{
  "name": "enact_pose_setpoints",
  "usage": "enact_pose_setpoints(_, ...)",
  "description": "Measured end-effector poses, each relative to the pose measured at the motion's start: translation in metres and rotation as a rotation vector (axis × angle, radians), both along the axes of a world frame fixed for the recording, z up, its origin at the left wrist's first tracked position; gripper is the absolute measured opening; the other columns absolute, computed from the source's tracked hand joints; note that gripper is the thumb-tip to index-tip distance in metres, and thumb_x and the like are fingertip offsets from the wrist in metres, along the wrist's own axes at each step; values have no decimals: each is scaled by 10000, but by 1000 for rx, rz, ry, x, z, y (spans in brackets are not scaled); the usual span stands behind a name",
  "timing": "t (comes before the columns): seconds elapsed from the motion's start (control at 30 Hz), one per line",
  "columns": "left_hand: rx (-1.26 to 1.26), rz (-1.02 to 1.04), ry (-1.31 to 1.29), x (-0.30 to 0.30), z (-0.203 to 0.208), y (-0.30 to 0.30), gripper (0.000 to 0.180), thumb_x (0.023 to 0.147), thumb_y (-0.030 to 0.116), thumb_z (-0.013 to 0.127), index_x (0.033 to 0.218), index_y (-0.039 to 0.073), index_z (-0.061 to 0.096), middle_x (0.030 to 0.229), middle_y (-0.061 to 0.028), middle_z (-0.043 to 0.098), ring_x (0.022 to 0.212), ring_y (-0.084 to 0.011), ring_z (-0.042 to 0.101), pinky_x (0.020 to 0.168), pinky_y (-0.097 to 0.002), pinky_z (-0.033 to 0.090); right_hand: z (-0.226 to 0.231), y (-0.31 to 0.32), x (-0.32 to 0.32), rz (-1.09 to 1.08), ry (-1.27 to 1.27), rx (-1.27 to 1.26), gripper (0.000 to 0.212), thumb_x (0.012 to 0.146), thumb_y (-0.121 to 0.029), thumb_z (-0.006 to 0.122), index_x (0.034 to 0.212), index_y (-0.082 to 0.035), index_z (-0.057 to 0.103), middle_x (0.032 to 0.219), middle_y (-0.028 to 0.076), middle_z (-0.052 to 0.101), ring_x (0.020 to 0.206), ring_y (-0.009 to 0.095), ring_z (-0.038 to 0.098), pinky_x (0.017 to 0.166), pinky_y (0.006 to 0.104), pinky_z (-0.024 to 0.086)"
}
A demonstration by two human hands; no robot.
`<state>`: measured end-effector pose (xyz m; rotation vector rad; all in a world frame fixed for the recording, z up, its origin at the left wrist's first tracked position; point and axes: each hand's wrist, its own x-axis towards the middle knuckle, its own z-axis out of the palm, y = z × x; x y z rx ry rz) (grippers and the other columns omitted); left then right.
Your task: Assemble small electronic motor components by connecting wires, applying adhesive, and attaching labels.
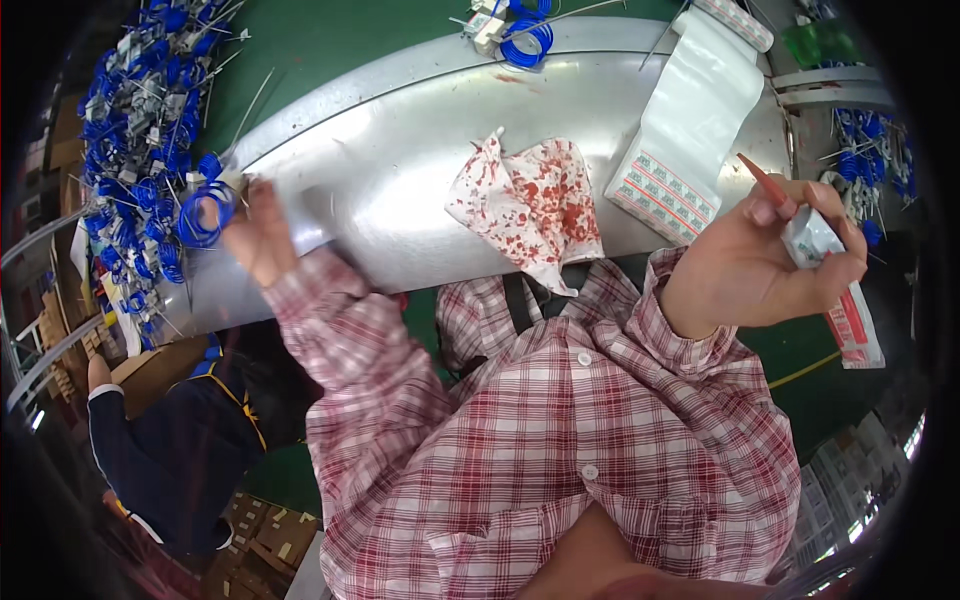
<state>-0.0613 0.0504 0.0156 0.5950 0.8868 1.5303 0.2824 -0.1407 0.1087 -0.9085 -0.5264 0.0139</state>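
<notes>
At the left end of the metal work surface, my left hand (262, 235) is at a coil of blue wire (205, 216). The thumb appears inside the loop, and the fingers are smeared by motion. On the right, my right hand (775, 265) is closed round a squeeze tube (812, 240) with a white and red body. Its pointed red nozzle (764, 186) slants up to the left, and the tube's tail hangs below the hand. Between the hands, a white cloth with red stains (530, 205) lies crumpled, one corner drooping over the near edge.
A large heap of blue wire coils (145, 130) with white parts is at the far left. Another coil (527, 42) lies at the back. A printed plastic strip (690, 105) unrolls beside my right hand. Someone in a dark jacket (180, 450) is at lower left, near cardboard boxes (270, 535).
</notes>
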Motion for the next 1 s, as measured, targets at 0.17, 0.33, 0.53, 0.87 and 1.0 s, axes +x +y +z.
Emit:
enact_pose_setpoints(0.17, 12, 270, 522, -115, -31, 44, 465, 866, 359, 551, 1154, 7, 454, 1067, -123, 493, 986, -231, 482, 852, -355, 462, -6, 3, 7, -138, 50, -84, 341, 904, -416, 431, 938, -77, 419, 876, 97, 546, 613, 152, 434, 566, 264, 393)
enact_pose_setpoints(0.33, -88, 272, 471, -91, -11, 59, 443, 927, 303, 443, 1219, -24, 386, 1177, -163, 432, 1069, -285, 425, 943, -398, 390, -10, 2, 22, -215, 28, -128, 346, 892, -409, 456, 934, -67, 427, 882, 99, 542, 606, 153, 432, 562, 264, 396)
enact_pose_setpoints(0.53, -99, 1172, 1847, -28, -16, 63, 428, 876, 227, 499, 1174, -72, 429, 1203, -172, 416, 995, -290, 464, 870, -340, 377, -12, 2, 24, -247, 56, -143, 359, 889, -407, 456, 912, -49, 433, 871, 104, 542, 606, 155, 433, 563, 269, 397)
enact_pose_setpoints(0.87, 1267, -678, 1591, 227, 20, 15, 511, 728, 108, 660, 1209, 74, 490, 1169, -124, 486, 1088, -323, 433, 887, -375, 401, -10, -7, 16, -156, 109, -70, 294, 899, -347, 442, 947, -57, 424, 823, 134, 554, 580, 168, 459, 498, 280, 409)
enact_pose_setpoints(1.0, 1217, -614, 1632, 214, 13, 23, 418, 716, 109, 682, 1109, 62, 545, 1080, -136, 494, 1033, -321, 464, 838, -365, 425, -25, -18, 15, -52, 143, 12, 268, 907, -319, 443, 971, -59, 432, 805, 156, 570, 547, 173, 475, 460, 281, 424)
